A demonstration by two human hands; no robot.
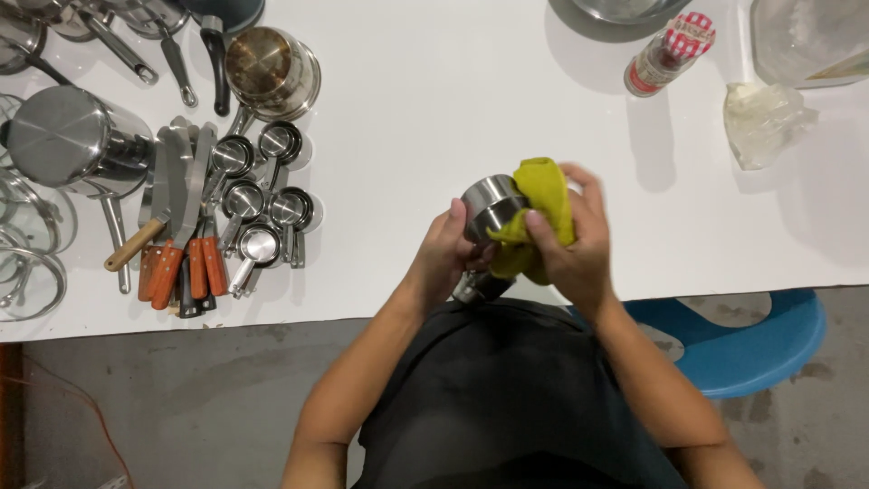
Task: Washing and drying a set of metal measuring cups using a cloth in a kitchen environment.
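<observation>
Wiping is the step in hand: above the white table's (434,118) near edge, the left hand (444,258) grips a steel measuring cup (490,205), probably by its handle. The right hand (575,244) presses a yellow-green cloth (541,204) around its rim; turning the cup would expose unwiped metal.

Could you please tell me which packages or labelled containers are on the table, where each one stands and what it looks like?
Small jar: far right part of the white table, lying tilted, clear body with a red label band and a red-and-white checked lid.
Crumpled clear plastic bag: right of the jar, whitish, no label visible.
Large clear container: top right corner, cut off by the frame, pale contents; its label cannot be made out.
No signs or screens.
</observation>
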